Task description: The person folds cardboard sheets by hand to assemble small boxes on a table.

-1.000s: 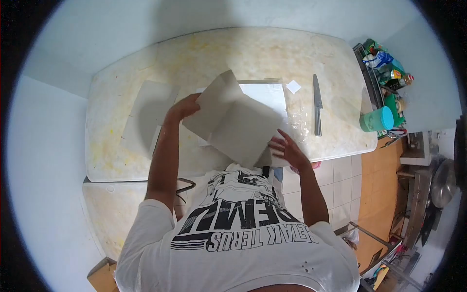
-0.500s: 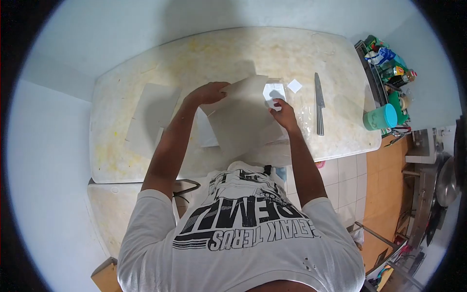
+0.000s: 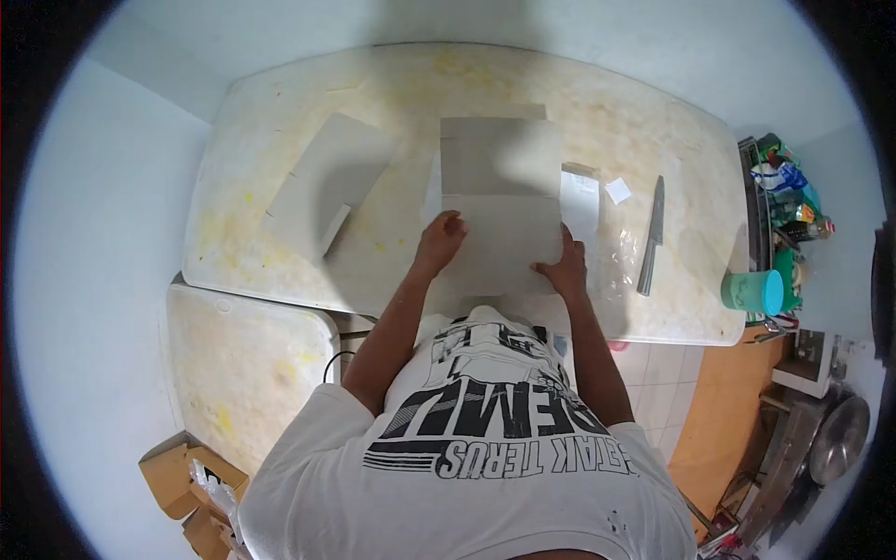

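Observation:
A creased grey cardboard sheet (image 3: 509, 238) lies in front of me, its near part close to my shirt and its far panel (image 3: 499, 154) beyond a fold line. My left hand (image 3: 441, 245) is at its left edge, fingers curled over the board. At the right edge, my right hand (image 3: 565, 266) grips the board, thumb on top and fingers along the side. White paper (image 3: 581, 201) shows from under the board on the right. The undersides of both hands are hidden.
Another flat grey cardboard piece (image 3: 341, 173) lies to the left on the stained table (image 3: 224, 233). On the right are a small white square (image 3: 618, 190), clear plastic (image 3: 616, 266), a knife (image 3: 652, 238) and a turquoise-lidded container (image 3: 751, 292). An opened brown box (image 3: 182, 476) is at lower left.
The cardboard sheet has turned straight and now shows its fold and far panel. Both hands have come nearer my body, the right one leaving the white paper for the board's edge. The view has shifted.

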